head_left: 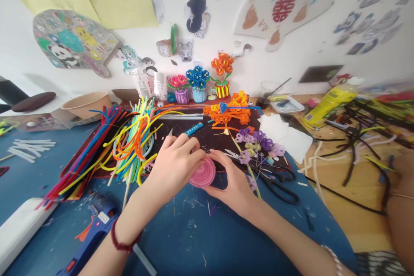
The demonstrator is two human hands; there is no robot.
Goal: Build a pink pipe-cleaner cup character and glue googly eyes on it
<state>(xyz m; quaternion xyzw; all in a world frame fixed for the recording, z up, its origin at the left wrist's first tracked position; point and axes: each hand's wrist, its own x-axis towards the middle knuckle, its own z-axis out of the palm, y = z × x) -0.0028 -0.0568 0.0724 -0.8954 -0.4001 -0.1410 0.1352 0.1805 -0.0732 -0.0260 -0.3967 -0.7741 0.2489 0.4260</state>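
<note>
Between left hand (179, 155) and right hand (235, 181) — pink disc (203, 173) | left curled, seemingly pinching rim | right gripping wide

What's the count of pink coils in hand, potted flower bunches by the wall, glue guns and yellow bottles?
Pink coil: 1
Potted flower bunches: 3
Glue gun: 1
Yellow bottle: 1
Total: 6

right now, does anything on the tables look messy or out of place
Mostly loose clutter: small scraps litter the blue mat, and black stems sprawl untidily over the wooden table at the right, unlike the gathered bundle at the left. The pink coil in the fingers shows no obvious damage.
</note>
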